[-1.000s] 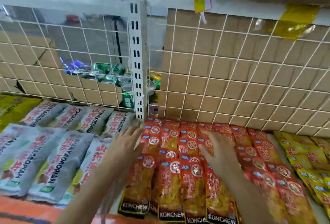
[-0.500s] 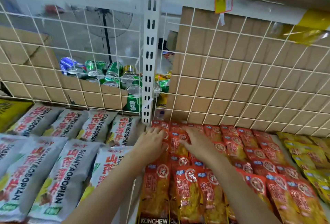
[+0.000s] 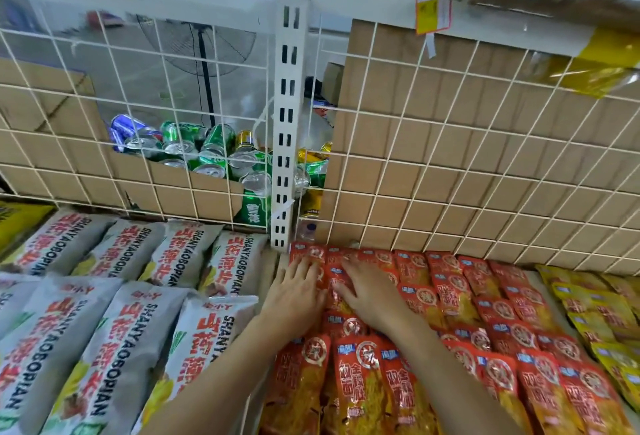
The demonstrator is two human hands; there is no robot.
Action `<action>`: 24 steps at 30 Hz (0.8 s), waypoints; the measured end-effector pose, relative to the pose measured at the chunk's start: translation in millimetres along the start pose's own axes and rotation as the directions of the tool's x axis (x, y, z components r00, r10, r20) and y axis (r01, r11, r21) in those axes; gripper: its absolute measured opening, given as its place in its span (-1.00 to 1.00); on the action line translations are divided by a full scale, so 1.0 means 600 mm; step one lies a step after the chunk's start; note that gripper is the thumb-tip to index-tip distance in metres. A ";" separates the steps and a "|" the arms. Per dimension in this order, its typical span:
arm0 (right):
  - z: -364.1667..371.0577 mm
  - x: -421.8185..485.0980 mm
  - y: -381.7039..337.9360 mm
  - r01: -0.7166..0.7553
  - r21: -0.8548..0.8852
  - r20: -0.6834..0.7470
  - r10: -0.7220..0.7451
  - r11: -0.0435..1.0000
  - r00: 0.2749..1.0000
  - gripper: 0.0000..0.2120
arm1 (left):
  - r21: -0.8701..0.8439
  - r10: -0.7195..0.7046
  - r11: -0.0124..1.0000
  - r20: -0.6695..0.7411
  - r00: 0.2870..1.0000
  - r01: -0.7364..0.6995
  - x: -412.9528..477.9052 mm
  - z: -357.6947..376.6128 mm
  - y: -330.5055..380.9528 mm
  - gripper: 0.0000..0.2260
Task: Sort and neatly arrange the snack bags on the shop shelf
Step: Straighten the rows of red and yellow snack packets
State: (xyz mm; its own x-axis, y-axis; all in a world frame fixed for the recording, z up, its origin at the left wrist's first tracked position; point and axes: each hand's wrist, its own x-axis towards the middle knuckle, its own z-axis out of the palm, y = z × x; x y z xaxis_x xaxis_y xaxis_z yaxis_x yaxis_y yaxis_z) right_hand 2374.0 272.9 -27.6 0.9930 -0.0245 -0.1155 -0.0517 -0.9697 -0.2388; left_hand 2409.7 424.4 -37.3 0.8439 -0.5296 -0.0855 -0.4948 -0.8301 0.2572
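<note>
Several red-orange snack bags (image 3: 450, 299) lie in overlapping rows on the shelf, right of the white upright post (image 3: 288, 129). My left hand (image 3: 294, 292) lies flat, fingers straight, on the leftmost bags at the back of the row. Close beside it, my right hand (image 3: 370, 292) presses flat on the neighbouring bags, fingers pointing left and back. Grey-white Shanyaobopian bags (image 3: 114, 330) fill the shelf to the left. Yellow bags (image 3: 595, 310) lie at the far right.
A white wire grid (image 3: 485, 171) backs the shelf, with brown cardboard behind it. Through the grid I see a box of drink cans (image 3: 207, 154) and a standing fan (image 3: 201, 36). A yellow packet (image 3: 14, 223) sits at the far left.
Both hands have reached further back along the red bags and come closer together, now lying flat near the post. The view has tilted up slightly.
</note>
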 end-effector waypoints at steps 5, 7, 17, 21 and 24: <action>-0.004 -0.004 0.001 0.012 0.016 0.006 -0.012 1.000 1.000 -0.44 | -0.070 -0.024 0.997 -0.013 1.000 0.023 0.002 -0.004 -0.001 -0.47; -0.004 -0.005 0.002 0.014 0.054 -0.009 -0.014 0.998 1.000 -0.43 | -0.149 -0.058 0.987 -0.025 0.998 0.054 -0.003 -0.009 -0.001 -0.45; -0.020 -0.011 -0.011 0.138 0.158 -0.103 -0.123 0.978 0.987 -0.56 | -0.483 -0.152 0.873 -0.139 0.978 0.067 -0.068 -0.011 -0.005 -0.49; -0.020 0.012 -0.022 0.150 0.142 -0.074 -0.140 0.979 0.987 -0.57 | -0.435 -0.131 0.898 -0.113 0.985 0.070 -0.095 0.003 -0.004 -0.44; -0.015 0.032 -0.026 0.132 0.136 -0.070 -0.123 0.982 0.990 -0.60 | -0.423 -0.134 0.903 -0.098 0.986 0.081 -0.105 0.007 -0.004 -0.46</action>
State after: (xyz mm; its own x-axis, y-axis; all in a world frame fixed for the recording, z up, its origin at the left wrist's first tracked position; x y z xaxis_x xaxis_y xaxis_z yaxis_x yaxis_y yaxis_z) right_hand 2394.7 285.1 -17.7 0.9968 0.0782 -0.0179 0.0655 -0.9223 -0.3809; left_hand 2357.1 459.0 -36.5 0.9188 -0.3939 -0.0243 -0.2911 -0.7180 0.6323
